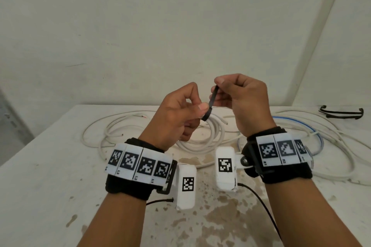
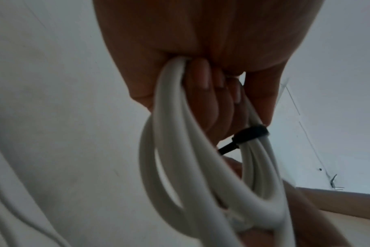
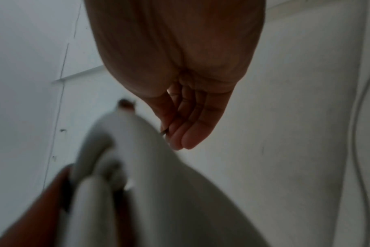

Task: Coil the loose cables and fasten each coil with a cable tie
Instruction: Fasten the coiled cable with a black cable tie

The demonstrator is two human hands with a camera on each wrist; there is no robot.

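A coil of white cable point(image 1: 208, 136) hangs above the table, gripped by my left hand point(image 1: 180, 114), whose fingers curl round its strands point(image 2: 173, 103). A black cable tie point(image 1: 210, 106) is looped round the coil just past my left thumb, its band point(image 2: 250, 134) snug on the strands. My right hand point(image 1: 236, 94) pinches the tie's free tail point(image 1: 214, 94) between thumb and forefinger and holds it up and to the right. In the right wrist view the coil point(image 3: 150, 175) is a blurred white mass under my right fingers point(image 3: 190, 133).
Loose white cables point(image 1: 112, 126) sprawl over the stained white table point(image 1: 50, 176) behind my hands. More white and blue cable point(image 1: 313, 132) lies at the right. Spare black cable ties point(image 1: 341, 113) rest at the far right by the wall.
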